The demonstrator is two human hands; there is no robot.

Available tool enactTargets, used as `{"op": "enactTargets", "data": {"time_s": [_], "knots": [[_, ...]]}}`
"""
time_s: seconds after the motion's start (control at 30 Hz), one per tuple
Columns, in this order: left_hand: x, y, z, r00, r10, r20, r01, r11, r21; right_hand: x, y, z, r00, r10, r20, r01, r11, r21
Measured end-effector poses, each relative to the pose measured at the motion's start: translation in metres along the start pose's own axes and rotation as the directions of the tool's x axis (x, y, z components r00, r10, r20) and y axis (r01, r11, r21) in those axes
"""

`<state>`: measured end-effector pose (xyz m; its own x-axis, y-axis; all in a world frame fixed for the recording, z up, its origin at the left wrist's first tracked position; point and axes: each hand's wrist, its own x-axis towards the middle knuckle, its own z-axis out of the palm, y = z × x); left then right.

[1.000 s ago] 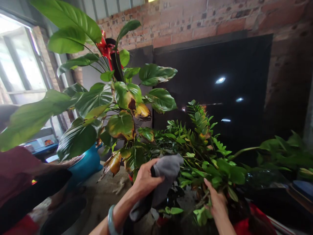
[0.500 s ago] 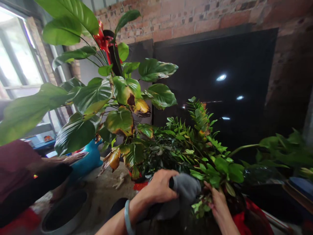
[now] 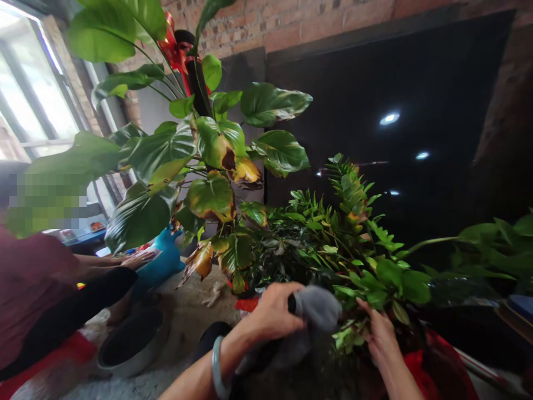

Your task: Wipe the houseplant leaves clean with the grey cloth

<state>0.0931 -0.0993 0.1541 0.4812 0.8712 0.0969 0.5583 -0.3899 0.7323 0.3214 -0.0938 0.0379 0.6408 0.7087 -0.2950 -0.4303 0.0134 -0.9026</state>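
My left hand (image 3: pixel 275 311), with a pale bangle on the wrist, is closed around a grey cloth (image 3: pixel 320 308) that is smeared by motion. A black edge shows between the fingers and the cloth. My right hand (image 3: pixel 381 336) pinches among the leaves of a low green plant, by a leafy stem (image 3: pixel 348 338) with small pale-green leaves. Its fingertips are partly hidden by foliage. The cloth hangs just left of that stem; I cannot tell whether they touch. Behind the hands stand dense glossy plants (image 3: pixel 353 222).
A tall broad-leaved plant (image 3: pixel 210 197) with yellowed, browned leaves and a red bow (image 3: pixel 177 50) rises at the left. Beyond it, a person (image 3: pixel 37 289) sits with a hand on a turquoise object (image 3: pixel 160 261). A dark basin (image 3: pixel 131 341) is on the floor. Red material (image 3: pixel 437 366) lies lower right.
The view has tilted down and shifted left, so the plants sit higher and further right. Both hands keep their holds; the grey cloth moves slightly in my left hand.
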Motion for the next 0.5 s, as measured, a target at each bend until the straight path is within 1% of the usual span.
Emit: {"op": "enactTargets", "data": {"time_s": [0.03,0.07,0.1,0.13,0.17,0.2,0.23,0.27,0.3,0.33,0.37,0.4,0.43,0.47,0.5], "knots": [[0.005,0.006,-0.008,0.994,0.042,-0.098,-0.046,0.998,-0.042,-0.001,-0.002,0.000,1.000,0.025,-0.017,-0.025,1.000,0.004],[0.013,0.012,-0.014,0.975,0.085,-0.203,-0.103,0.992,-0.076,-0.002,-0.004,0.000,0.998,0.055,-0.041,-0.055,0.998,0.012],[0.023,0.016,-0.017,0.947,0.118,-0.300,-0.153,0.984,-0.096,-0.003,-0.005,0.001,0.995,0.077,-0.065,-0.076,0.997,0.020],[0.033,0.019,-0.016,0.918,0.133,-0.374,-0.183,0.978,-0.103,-0.004,-0.005,0.002,0.994,0.077,-0.072,-0.075,0.997,0.021],[0.043,0.018,-0.013,0.898,0.131,-0.419,-0.189,0.977,-0.099,-0.004,-0.005,0.003,0.995,0.068,-0.073,-0.067,0.998,0.019],[0.049,0.015,-0.006,0.896,0.115,-0.428,-0.167,0.982,-0.085,-0.003,-0.004,0.004,0.996,0.058,-0.072,-0.057,0.998,0.016],[0.052,0.010,0.002,0.912,0.093,-0.399,-0.128,0.990,-0.061,-0.002,-0.002,0.005,0.996,0.048,-0.070,-0.047,0.999,0.016],[0.051,0.002,0.012,0.940,0.069,-0.334,-0.082,0.996,-0.026,-0.001,0.000,0.006,0.997,0.038,-0.067,-0.036,0.999,0.020],[0.046,-0.005,0.020,0.968,0.042,-0.247,-0.040,0.999,0.015,0.000,0.001,0.006,0.998,0.030,-0.063,-0.028,0.999,0.029],[0.038,-0.013,0.027,0.987,0.017,-0.158,-0.010,0.999,0.048,0.001,0.003,0.007,0.998,0.022,-0.063,-0.020,0.999,0.039],[0.028,-0.018,0.030,0.996,0.000,-0.086,0.006,0.998,0.068,0.002,0.004,0.006,0.998,0.016,-0.064,-0.013,0.999,0.051],[0.018,-0.021,0.029,0.999,-0.007,-0.040,0.009,0.998,0.065,0.002,0.004,0.006,0.998,0.014,-0.068,-0.010,0.998,0.060],[0.010,-0.022,0.025,1.000,-0.002,-0.027,0.003,0.999,0.039,0.002,0.003,0.006,0.997,0.018,-0.072,-0.013,0.998,0.067],[0.004,-0.019,0.018,0.999,0.011,-0.045,-0.011,1.000,-0.005,0.002,0.003,0.005,0.997,0.027,-0.076,-0.022,0.997,0.072],[0.003,-0.014,0.009,0.996,0.034,-0.086,-0.039,0.998,-0.055,0.001,0.002,0.005,0.996,0.040,-0.080,-0.034,0.997,0.076]]}}
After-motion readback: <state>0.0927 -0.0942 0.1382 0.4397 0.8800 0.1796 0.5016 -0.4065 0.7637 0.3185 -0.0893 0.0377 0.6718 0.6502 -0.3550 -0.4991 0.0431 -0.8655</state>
